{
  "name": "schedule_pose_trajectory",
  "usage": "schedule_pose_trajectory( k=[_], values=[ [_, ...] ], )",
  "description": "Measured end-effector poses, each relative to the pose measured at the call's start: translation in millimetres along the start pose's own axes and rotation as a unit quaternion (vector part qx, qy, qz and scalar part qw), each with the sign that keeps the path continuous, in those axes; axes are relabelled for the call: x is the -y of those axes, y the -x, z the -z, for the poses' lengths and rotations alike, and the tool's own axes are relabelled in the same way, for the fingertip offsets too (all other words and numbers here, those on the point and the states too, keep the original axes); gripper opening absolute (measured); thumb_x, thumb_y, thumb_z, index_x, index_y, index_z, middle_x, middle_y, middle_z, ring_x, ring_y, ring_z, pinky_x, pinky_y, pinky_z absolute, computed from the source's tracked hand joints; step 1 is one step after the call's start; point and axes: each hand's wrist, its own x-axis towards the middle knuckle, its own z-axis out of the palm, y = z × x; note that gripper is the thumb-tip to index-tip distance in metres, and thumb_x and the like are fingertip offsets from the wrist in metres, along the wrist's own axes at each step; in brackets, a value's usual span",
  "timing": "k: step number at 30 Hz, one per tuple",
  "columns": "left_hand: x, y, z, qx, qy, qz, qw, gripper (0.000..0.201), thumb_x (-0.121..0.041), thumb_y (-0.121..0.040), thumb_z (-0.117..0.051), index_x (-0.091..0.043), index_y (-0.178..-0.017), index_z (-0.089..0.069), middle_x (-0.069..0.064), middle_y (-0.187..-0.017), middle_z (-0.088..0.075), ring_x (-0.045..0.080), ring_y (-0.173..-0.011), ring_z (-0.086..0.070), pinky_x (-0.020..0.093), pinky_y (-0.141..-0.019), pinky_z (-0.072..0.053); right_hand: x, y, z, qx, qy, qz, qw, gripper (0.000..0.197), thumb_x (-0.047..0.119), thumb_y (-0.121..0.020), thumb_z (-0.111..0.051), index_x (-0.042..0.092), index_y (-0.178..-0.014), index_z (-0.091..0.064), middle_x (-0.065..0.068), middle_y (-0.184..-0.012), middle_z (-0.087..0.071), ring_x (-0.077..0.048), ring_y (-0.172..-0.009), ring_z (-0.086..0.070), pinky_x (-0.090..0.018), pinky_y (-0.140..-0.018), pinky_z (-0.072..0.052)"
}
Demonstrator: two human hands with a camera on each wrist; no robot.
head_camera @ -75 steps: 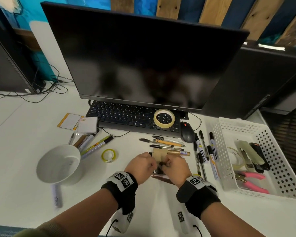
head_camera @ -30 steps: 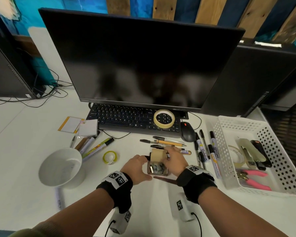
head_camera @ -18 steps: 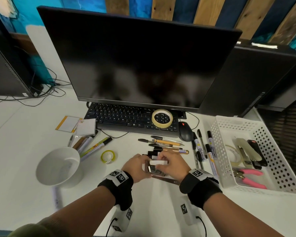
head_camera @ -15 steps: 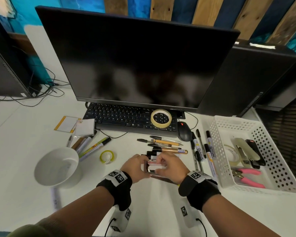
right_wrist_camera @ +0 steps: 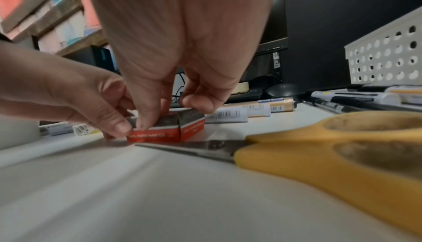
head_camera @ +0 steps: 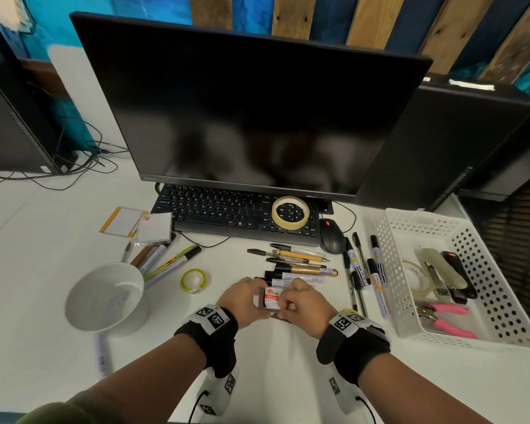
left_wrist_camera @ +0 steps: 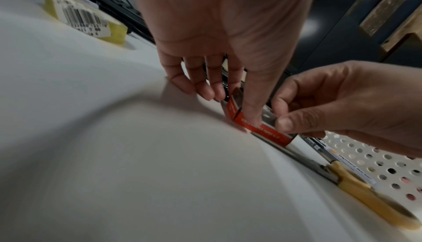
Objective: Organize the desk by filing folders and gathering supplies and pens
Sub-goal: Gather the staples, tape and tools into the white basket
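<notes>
Both hands (head_camera: 273, 302) pinch a small red-and-white box (head_camera: 271, 298) on the desk (head_camera: 43, 347)

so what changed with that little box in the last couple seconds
The small box was open with its flap up; now it is closed, red-and-white label showing, pinched by the left hand and right hand on the desk. The pens, bowl and basket have not moved.

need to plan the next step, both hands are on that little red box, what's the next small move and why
Probably lift the small red box and carry it to the white basket: both the left hand and right hand pinch it on the desk, and supplies already lie there.
</notes>
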Motion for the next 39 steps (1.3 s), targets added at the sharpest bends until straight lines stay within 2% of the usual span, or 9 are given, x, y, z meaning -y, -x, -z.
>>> schedule_pose_trajectory(
  k=[3,5,9,14,20,23,27,32,39],
  values=[
    [0,0,2,0.006,-0.006,-0.005,1.000,0.047,-0.030,-0.075,-0.073,-0.023,-0.118,-0.055,0.000,-0.110,-0.054,0.011,-0.087,-0.047,0.020,-0.076,-0.036,1,0,1,-0.013,0.042,0.023,0.999,0.016,0.025,-0.081,-0.066,0.012,-0.090,-0.064,0.005,-0.099,-0.039,-0.013,-0.097,-0.038,-0.019,-0.081,-0.037],
    [1,1,3,0.004,-0.023,-0.009,1.000,0.051,-0.031,-0.076,-0.072,-0.023,-0.122,-0.053,0.001,-0.115,-0.054,0.014,-0.097,-0.051,0.022,-0.081,-0.039,3,0,2,-0.026,0.070,0.037,0.997,0.020,0.027,-0.080,-0.065,0.012,-0.093,-0.062,0.002,-0.107,-0.044,-0.016,-0.105,-0.038,-0.024,-0.087,-0.037],
    [8,5,16,-0.067,-0.079,-0.001,0.995,0.048,-0.032,-0.082,-0.061,-0.023,-0.128,-0.050,0.001,-0.126,-0.053,0.020,-0.117,-0.046,0.029,-0.099,-0.040,5,-3,4,-0.009,0.098,0.043,0.994,0.024,0.032,-0.081,-0.063,0.016,-0.099,-0.058,0.001,-0.120,-0.050,-0.019,-0.112,-0.040,-0.030,-0.094,-0.039],
    [27,14,42,-0.155,-0.178,0.136,0.962,0.050,-0.024,-0.084,-0.049,-0.018,-0.133,-0.040,0.003,-0.138,-0.038,0.024,-0.128,-0.034,0.036,-0.102,-0.037,14,-6,8,0.001,0.127,0.037,0.991,0.030,0.029,-0.084,-0.060,0.019,-0.111,-0.053,-0.001,-0.120,-0.051,-0.020,-0.113,-0.041,-0.030,-0.094,-0.038],
    [46,20,44,-0.103,-0.188,0.218,0.952,0.052,-0.020,-0.086,-0.047,-0.012,-0.135,-0.032,0.010,-0.147,-0.024,0.029,-0.136,-0.025,0.040,-0.107,-0.035,23,-8,9,0.027,0.127,0.023,0.991,0.036,0.024,-0.085,-0.058,0.017,-0.119,-0.049,-0.002,-0.125,-0.050,-0.021,-0.117,-0.042,-0.035,-0.097,-0.041],
    [53,18,39,-0.100,-0.183,0.208,0.956,0.052,-0.011,-0.086,-0.045,-0.009,-0.135,-0.029,0.013,-0.141,-0.031,0.031,-0.130,-0.034,0.036,-0.107,-0.035,27,-9,11,0.039,0.135,0.011,0.990,0.035,0.021,-0.086,-0.058,0.015,-0.119,-0.048,-0.004,-0.125,-0.049,-0.022,-0.115,-0.042,-0.034,-0.096,-0.041],
    [58,15,39,-0.106,-0.199,0.202,0.953,0.045,-0.018,-0.088,-0.049,-0.011,-0.129,-0.032,0.014,-0.131,-0.041,0.029,-0.121,-0.044,0.035,-0.103,-0.037,32,-11,12,0.045,0.148,-0.001,0.988,0.038,0.019,-0.085,-0.058,0.012,-0.121,-0.047,-0.007,-0.125,-0.049,-0.025,-0.117,-0.042,-0.034,-0.095,-0.039],
    [48,11,42,-0.103,-0.220,0.183,0.953,0.045,-0.025,-0.089,-0.051,-0.012,-0.129,-0.034,0.013,-0.129,-0.046,0.028,-0.118,-0.047,0.034,-0.102,-0.037,33,-5,17,0.021,0.127,-0.013,0.992,0.036,0.023,-0.082,-0.062,0.009,-0.114,-0.049,-0.008,-0.121,-0.050,-0.026,-0.114,-0.042,-0.033,-0.092,-0.037],
    [-4,3,37,-0.141,-0.090,0.084,0.982,0.052,-0.028,-0.086,-0.056,-0.018,-0.134,-0.038,0.007,-0.132,-0.044,0.028,-0.119,-0.042,0.036,-0.099,-0.038,22,14,46,-0.065,0.082,-0.033,0.994,0.029,0.021,-0.081,-0.059,0.011,-0.107,-0.050,-0.008,-0.115,-0.055,-0.025,-0.110,-0.045,-0.025,-0.075,-0.027]
  ],
)
